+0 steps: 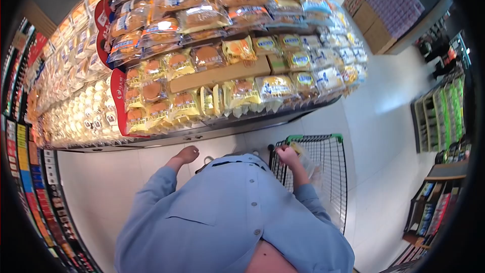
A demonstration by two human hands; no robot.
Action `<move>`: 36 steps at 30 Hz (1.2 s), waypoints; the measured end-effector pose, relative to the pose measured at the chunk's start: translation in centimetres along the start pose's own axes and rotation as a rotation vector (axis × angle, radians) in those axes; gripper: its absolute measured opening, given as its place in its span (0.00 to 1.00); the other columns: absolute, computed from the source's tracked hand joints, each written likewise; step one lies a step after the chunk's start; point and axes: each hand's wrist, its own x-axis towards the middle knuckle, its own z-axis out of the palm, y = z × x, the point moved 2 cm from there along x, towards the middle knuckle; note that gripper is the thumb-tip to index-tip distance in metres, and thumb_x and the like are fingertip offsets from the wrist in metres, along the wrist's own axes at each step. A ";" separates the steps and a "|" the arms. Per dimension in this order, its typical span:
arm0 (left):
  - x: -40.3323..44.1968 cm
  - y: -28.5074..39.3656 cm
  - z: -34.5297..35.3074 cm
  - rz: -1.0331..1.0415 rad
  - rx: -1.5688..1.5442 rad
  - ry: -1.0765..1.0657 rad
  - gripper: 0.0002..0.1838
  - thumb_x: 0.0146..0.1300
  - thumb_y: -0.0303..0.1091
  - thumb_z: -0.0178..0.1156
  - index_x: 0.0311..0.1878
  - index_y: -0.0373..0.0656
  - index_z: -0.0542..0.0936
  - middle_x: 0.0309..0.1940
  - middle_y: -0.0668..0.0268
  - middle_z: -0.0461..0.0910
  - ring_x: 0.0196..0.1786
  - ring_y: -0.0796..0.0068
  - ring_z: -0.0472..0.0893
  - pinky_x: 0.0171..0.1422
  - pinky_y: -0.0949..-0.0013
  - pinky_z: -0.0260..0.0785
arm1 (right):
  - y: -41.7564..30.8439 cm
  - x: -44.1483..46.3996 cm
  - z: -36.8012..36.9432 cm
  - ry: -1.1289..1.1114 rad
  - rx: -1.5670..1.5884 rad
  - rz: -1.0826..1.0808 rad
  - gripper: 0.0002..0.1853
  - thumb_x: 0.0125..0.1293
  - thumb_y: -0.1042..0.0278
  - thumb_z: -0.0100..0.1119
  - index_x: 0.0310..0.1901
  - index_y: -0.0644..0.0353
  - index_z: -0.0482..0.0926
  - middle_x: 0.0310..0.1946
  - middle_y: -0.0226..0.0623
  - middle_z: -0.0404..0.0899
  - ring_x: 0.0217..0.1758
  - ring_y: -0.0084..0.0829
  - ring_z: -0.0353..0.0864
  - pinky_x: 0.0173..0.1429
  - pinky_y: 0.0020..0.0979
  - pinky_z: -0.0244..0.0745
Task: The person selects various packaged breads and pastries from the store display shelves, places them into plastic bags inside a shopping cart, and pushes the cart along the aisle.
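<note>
My left hand hangs low beside my body, in front of the base of the bread display. Its fingers are curled in, and I see nothing in them. On the other side, my right hand is closed at the left edge of a wire shopping cart with green corners. The fingers seem wrapped round the cart's edge, though their grip is partly hidden. Just past that hand, a yellowish packet and a clear plastic package lie in the cart.
Packaged breads and yellow-wrapped cakes fill the tiered display ahead, around a cardboard strip. Stacked cartons stand at the back right. Stocked shelves line the left; a green rack stands right.
</note>
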 end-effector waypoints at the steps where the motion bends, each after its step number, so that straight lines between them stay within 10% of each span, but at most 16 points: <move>1: -0.9 2.4 -0.3 -0.064 -0.275 -0.063 0.24 0.67 0.49 0.60 0.60 0.45 0.78 0.52 0.59 0.82 0.53 0.64 0.82 0.57 0.58 0.73 | -0.8 0.1 -1.3 -0.030 -0.034 0.009 0.21 0.68 0.52 0.59 0.34 0.67 0.80 0.16 0.35 0.76 0.17 0.26 0.76 0.23 0.31 0.71; 8: -10.9 10.7 -11.8 0.388 -1.012 0.119 0.18 0.74 0.38 0.54 0.61 0.41 0.75 0.49 0.67 0.81 0.50 0.75 0.81 0.53 0.68 0.75 | -14.9 -3.2 0.8 -0.392 0.056 -0.155 0.18 0.74 0.56 0.56 0.28 0.58 0.76 0.21 0.27 0.76 0.23 0.18 0.72 0.30 0.24 0.69; 18: -11.5 16.5 -31.7 0.704 -0.759 0.681 0.16 0.73 0.31 0.54 0.61 0.39 0.75 0.47 0.67 0.81 0.46 0.79 0.80 0.52 0.72 0.74 | -28.6 -4.5 2.5 -0.606 0.195 -0.510 0.10 0.74 0.60 0.56 0.38 0.56 0.75 0.33 0.26 0.80 0.37 0.18 0.78 0.45 0.23 0.74; 27: -5.2 13.4 -48.1 0.279 -0.151 1.341 0.23 0.66 0.44 0.61 0.56 0.36 0.78 0.52 0.52 0.81 0.52 0.54 0.82 0.57 0.56 0.74 | -26.7 -6.1 3.8 -0.728 0.167 -0.525 0.10 0.74 0.59 0.57 0.43 0.57 0.77 0.38 0.26 0.80 0.42 0.17 0.78 0.49 0.23 0.74; 36: -3.0 15.9 -52.3 -0.019 -0.025 1.245 0.19 0.65 0.46 0.57 0.46 0.38 0.80 0.44 0.49 0.83 0.51 0.47 0.82 0.57 0.49 0.73 | -25.0 -6.6 2.6 -0.662 0.252 -0.483 0.08 0.74 0.65 0.56 0.47 0.59 0.78 0.42 0.28 0.81 0.45 0.19 0.79 0.54 0.27 0.75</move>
